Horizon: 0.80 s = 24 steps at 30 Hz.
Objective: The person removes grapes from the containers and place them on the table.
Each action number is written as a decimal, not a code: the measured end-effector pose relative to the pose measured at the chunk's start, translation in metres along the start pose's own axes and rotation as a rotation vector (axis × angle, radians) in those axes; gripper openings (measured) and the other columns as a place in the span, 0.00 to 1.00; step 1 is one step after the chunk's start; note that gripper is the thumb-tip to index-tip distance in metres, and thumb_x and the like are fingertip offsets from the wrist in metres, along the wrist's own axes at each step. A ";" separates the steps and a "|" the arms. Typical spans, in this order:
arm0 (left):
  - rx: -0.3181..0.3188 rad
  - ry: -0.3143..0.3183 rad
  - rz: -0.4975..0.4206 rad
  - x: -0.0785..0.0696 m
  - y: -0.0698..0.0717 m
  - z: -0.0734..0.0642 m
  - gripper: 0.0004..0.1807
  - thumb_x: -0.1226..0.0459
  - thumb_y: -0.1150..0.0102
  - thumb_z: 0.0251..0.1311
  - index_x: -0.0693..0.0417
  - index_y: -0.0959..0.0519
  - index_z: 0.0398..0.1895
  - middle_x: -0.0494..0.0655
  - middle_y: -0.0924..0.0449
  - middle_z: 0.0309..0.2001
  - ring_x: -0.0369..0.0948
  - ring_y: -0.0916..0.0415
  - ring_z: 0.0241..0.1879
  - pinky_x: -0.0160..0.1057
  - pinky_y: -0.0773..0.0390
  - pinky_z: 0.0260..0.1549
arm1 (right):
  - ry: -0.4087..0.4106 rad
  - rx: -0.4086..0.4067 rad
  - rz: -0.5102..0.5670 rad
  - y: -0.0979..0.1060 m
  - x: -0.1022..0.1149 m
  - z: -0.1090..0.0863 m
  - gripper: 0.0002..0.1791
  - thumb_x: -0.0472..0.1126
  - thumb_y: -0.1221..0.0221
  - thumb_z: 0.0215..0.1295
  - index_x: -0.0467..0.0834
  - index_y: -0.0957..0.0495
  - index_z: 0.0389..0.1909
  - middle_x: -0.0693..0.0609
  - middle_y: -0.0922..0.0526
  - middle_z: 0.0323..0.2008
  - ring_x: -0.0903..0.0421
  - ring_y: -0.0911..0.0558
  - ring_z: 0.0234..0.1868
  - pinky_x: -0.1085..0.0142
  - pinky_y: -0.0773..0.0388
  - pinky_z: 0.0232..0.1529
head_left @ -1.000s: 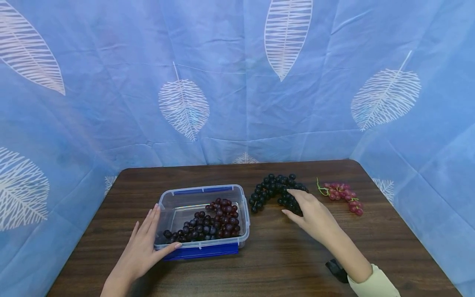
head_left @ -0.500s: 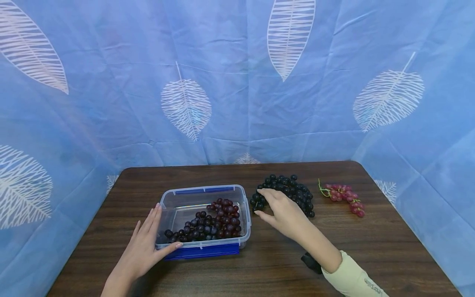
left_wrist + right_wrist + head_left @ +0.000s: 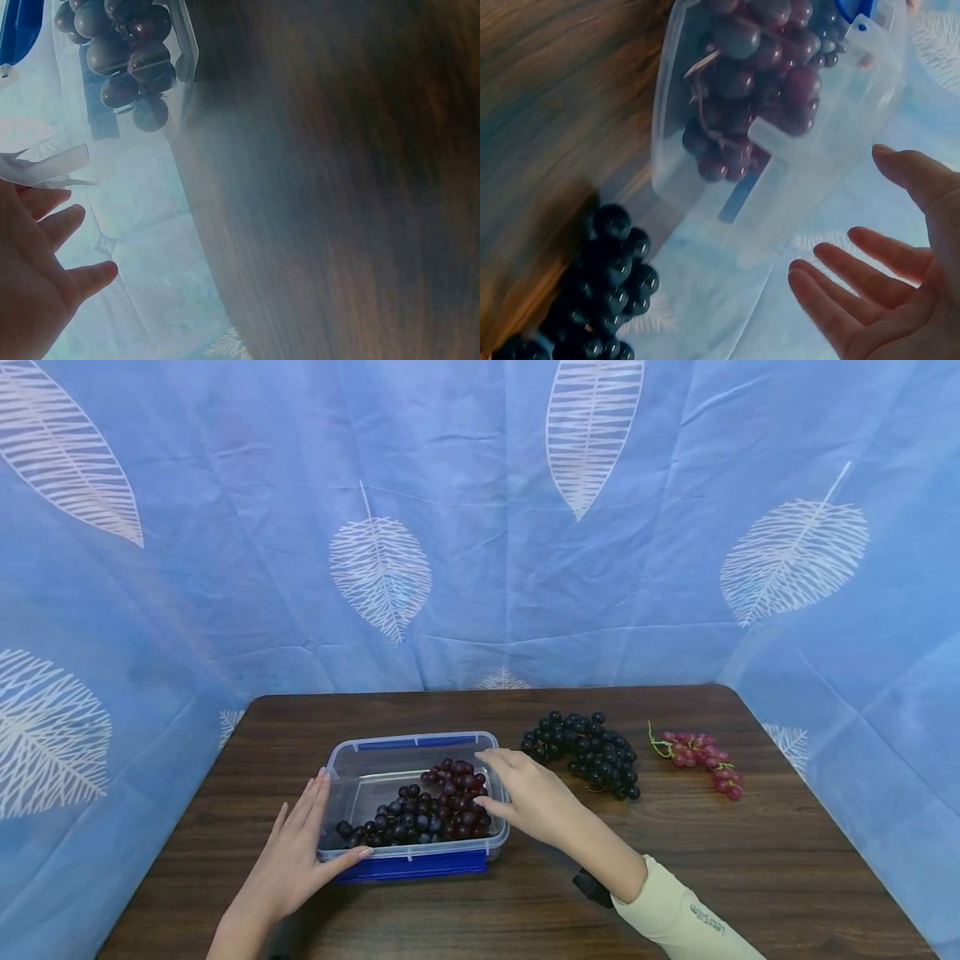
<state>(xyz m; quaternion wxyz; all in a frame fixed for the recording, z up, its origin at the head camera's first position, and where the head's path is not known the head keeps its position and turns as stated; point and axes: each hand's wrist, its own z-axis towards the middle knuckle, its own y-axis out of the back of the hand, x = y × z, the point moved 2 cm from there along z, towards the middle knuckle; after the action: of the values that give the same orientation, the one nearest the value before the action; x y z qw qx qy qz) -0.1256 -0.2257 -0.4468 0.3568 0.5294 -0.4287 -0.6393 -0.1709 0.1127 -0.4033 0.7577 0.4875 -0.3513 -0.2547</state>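
A clear plastic food container (image 3: 412, 865) with blue latches stands left of centre on the table. Inside it lie a dark bunch of grapes (image 3: 401, 820) and a dark red bunch of grapes (image 3: 459, 787). The left hand (image 3: 281, 862) rests against the container's left side, fingers straight, thumb along the front rim. Over the container's right rim is the right hand (image 3: 531, 795), its fingers extended with nothing in them. In the right wrist view that hand (image 3: 889, 274) has its fingers spread beside the container wall (image 3: 660, 142).
Black grapes (image 3: 611, 762) lie on the table right of the container. Farther right is a pinkish-red bunch of grapes (image 3: 697, 752) with a green stem. The brown wooden table (image 3: 420, 918) meets a blue leaf-patterned cloth (image 3: 450, 577) behind it.
The right hand has moved left, from above the black grapes to the container's right rim. The left hand has stayed on the container, and the grapes have kept their places.
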 end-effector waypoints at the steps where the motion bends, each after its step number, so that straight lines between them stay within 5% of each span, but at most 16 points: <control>1: -0.002 -0.002 -0.001 0.000 0.000 0.000 0.66 0.32 0.35 0.60 0.62 0.56 0.86 0.65 0.56 0.85 0.66 0.54 0.82 0.77 0.53 0.74 | 0.008 0.014 0.007 -0.001 0.002 0.002 0.33 0.48 0.31 0.71 0.37 0.25 0.70 0.37 0.20 0.66 0.42 0.18 0.65 0.50 0.15 0.58; 17: -0.011 -0.015 0.003 -0.001 0.001 0.001 0.65 0.33 0.35 0.61 0.62 0.55 0.86 0.65 0.56 0.85 0.65 0.53 0.82 0.77 0.52 0.74 | 0.085 0.276 0.115 -0.032 0.032 0.038 0.40 0.52 0.29 0.68 0.44 0.31 0.77 0.43 0.25 0.72 0.46 0.25 0.73 0.53 0.21 0.68; 24: -0.010 -0.017 0.009 0.000 0.001 0.000 0.65 0.33 0.35 0.61 0.62 0.55 0.86 0.65 0.56 0.85 0.65 0.52 0.82 0.76 0.51 0.74 | 0.147 0.304 0.079 -0.049 0.043 0.049 0.42 0.54 0.28 0.66 0.46 0.31 0.77 0.45 0.26 0.73 0.48 0.25 0.73 0.56 0.21 0.68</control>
<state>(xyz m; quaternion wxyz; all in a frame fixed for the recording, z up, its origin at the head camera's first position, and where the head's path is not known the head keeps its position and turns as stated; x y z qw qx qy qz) -0.1259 -0.2257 -0.4461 0.3586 0.5202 -0.4308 -0.6444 -0.1845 0.0348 -0.4224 0.7083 0.5995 -0.3483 -0.1323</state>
